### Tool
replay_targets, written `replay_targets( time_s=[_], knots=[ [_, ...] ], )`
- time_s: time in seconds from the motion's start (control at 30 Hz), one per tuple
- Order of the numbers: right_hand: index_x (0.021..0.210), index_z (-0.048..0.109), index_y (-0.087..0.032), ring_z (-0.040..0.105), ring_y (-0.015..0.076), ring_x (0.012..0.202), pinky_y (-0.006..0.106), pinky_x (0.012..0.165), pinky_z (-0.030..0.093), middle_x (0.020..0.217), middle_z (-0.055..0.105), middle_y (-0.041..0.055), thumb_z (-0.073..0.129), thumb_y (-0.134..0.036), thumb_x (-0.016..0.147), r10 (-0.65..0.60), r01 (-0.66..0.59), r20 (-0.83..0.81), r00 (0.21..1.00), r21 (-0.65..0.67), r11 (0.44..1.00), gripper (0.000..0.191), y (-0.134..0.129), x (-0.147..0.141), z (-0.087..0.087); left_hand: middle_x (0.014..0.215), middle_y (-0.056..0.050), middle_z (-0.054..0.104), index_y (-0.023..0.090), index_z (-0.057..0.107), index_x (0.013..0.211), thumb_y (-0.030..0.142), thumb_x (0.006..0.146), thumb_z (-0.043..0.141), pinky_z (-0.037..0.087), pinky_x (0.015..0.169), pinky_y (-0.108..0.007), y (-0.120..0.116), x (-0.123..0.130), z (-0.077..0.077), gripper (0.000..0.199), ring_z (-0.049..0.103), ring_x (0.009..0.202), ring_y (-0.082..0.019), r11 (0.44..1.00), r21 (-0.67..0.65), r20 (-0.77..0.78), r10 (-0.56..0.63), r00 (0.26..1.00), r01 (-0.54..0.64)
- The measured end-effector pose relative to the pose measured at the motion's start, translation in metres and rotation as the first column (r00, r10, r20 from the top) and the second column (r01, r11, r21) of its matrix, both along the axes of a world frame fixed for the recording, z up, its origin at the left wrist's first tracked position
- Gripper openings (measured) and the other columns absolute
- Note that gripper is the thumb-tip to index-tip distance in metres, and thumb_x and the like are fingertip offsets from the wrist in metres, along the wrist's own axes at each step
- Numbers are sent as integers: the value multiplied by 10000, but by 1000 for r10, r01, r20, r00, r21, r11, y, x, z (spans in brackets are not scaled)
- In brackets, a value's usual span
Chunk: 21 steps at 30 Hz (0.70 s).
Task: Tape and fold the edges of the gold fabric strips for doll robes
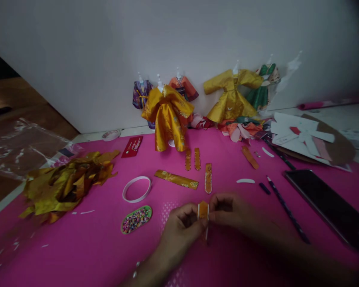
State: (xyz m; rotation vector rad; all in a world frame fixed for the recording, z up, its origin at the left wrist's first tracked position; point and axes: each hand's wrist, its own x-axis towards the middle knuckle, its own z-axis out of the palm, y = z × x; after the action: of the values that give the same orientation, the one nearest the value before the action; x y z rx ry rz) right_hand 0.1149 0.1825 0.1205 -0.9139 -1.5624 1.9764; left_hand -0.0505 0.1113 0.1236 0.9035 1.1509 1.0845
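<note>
Between both hands, low in the middle of the head view, is a small orange fabric strip (203,209) with white edging and a pointed top. My left hand (181,225) pinches its left side and lower part. On its right edge, the thumb and forefinger of my right hand (227,209) are closed. A thin white piece hangs below the strip. Just beyond lies a similar pointed orange strip (208,178) with white edging, and farther back two narrow orange strips (197,159) with stitched-looking borders. A longer gold patterned strip (176,179) rests at an angle left of these.
Gold fabric scraps (68,183) lie left, near a white ring (137,189) and a dish of colourful beads (137,219). Doll-sized gold robes (167,115) stand along the wall. A pencil (287,209), a phone (329,203) and cut paper pieces (299,135) are right.
</note>
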Motion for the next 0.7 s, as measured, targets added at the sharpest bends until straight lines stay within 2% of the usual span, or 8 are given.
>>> replay_targets(
  time_s=[0.17,0.3,0.43,0.7],
  knots=[
    [677,635,-213,482,107,536,261,537,348,597,584,-42,795,-328,665,-8,8,-7,1000,-24,1000,198,0,0,-5,591,34,595,160,642,672,350,704,802,424,563,-225,-1,0,0,250,523,547,-98,1000,9,4,12,1000,-12],
    [697,639,-212,526,111,544,262,555,386,620,624,-33,810,-358,662,-8,7,-29,1000,-44,999,228,-1,0,-10,595,32,605,163,632,677,346,704,799,431,568,-230,0,0,0,249,533,551,-104,1000,9,8,13,1000,-13],
    [713,648,-203,574,118,563,265,580,427,629,651,-22,804,-356,695,1,-3,-42,999,-54,999,220,-1,1,-10,596,21,620,162,638,691,363,721,787,442,573,-247,-1,0,1,252,544,553,-117,1000,9,11,-4,1000,4],
    [704,641,-202,577,113,552,253,568,439,610,639,-29,805,-381,689,26,-27,-28,999,-34,999,243,1,1,-10,586,24,616,163,631,689,371,720,796,424,550,-236,-1,-2,-2,267,531,527,-105,1000,20,5,5,1000,-5]
  ],
)
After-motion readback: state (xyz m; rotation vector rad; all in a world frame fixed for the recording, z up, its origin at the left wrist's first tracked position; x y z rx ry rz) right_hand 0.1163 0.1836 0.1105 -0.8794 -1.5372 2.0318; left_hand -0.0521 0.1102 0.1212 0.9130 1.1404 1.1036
